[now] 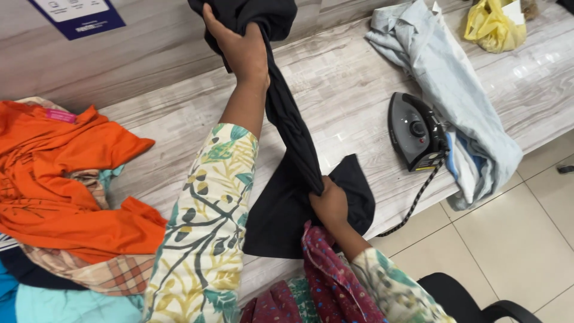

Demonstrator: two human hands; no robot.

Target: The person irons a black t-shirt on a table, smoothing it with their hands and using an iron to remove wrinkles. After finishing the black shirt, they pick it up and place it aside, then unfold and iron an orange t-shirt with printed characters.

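Note:
A black garment (287, 119) is stretched from the top of the view down to the wood-grain counter (347, 84). My left hand (242, 51) is raised high and grips its upper end. My right hand (329, 203) pinches the bunched cloth lower down, just above the counter, where the garment's lower part spreads flat. Both my arms wear floral-print sleeves.
A black iron (414, 131) rests on the counter to the right, its braided cord hanging over the edge. A pale blue garment (454, 90) lies beside it, a yellow bag (493, 24) behind. An orange garment (66, 173) tops a clothes pile at left. A black chair (460, 299) stands below.

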